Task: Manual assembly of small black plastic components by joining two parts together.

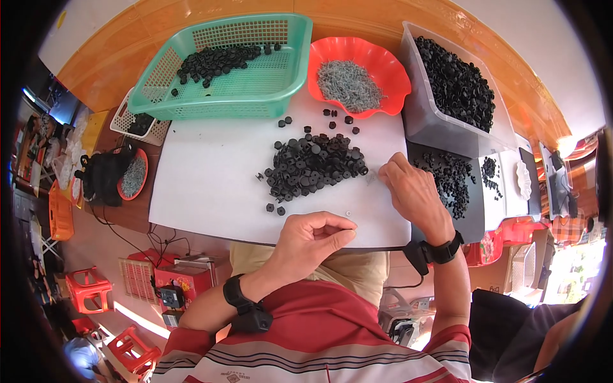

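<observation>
My left hand (313, 239) is at the near edge of the white board (211, 185), thumb and forefinger brought together; whatever is between them is too small to make out. A tiny pale round piece (348, 213) lies just beyond those fingertips. To the right, my right hand (412, 191) has its fingers curled down to the board, beside a few small silvery pins or screws (371, 179). Its fingertips partly hide what they touch. Farther off than my left hand, a heap of black knob-like parts with small center holes (313, 166) covers the middle of the board.
A green basket (211, 105) with black parts stands at the back left. Beside it are a red scalloped bowl (393, 80) of metal fasteners and a clear bin (440, 131) of small black parts. More small black pieces (450, 179) lie right of my right hand.
</observation>
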A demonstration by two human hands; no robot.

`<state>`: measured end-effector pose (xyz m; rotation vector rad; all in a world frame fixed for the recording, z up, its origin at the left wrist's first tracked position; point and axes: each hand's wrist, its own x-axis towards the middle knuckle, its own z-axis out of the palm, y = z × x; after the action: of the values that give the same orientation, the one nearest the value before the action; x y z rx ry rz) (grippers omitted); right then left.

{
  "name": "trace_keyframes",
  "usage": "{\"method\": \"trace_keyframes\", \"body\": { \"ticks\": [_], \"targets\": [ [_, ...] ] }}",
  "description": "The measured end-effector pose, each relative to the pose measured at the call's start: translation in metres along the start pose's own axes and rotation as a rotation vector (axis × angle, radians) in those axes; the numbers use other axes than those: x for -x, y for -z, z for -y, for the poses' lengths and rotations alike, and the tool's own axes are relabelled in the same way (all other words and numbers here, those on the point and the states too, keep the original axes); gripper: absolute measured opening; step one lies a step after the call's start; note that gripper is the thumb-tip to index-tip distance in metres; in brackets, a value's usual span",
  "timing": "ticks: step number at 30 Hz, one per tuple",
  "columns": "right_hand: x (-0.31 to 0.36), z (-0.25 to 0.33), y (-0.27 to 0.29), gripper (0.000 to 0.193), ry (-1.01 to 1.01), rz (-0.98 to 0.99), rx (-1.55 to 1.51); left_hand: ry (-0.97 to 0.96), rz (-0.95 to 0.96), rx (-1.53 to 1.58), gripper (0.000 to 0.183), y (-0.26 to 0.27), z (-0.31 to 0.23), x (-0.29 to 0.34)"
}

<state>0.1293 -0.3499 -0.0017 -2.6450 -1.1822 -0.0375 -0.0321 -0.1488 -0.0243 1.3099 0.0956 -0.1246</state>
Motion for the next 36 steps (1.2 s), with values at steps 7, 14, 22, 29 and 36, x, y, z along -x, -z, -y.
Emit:
{"method": "trace_keyframes", "body": {
  "ticks": [7,14,22,29,36],
  "targets": [
    [0.013,0.003,0.006,0.008,-0.03,-0.003,-0.112,-0.009,-0.008,0.028,0.018,-0.003,0.004,-0.005],
    [0.023,0.012,0.007,0.006,-0.106,-0.097,-0.263,0.011,-0.075,0.176,0.022,-0.006,0.002,-0.01],
    [0.025,0.017,0.0,0.006,-0.129,-0.136,-0.311,0.032,-0.074,0.226,0.021,-0.009,0.006,-0.013],
    [0.032,0.032,0.013,0.003,-0.034,-0.185,-0.606,0.124,-0.077,0.363,0.021,-0.013,0.006,-0.022],
    [0.041,0.041,0.017,0.003,0.006,-0.162,-0.726,0.162,-0.031,0.422,0.026,-0.02,0.001,-0.028]
  ]
}}
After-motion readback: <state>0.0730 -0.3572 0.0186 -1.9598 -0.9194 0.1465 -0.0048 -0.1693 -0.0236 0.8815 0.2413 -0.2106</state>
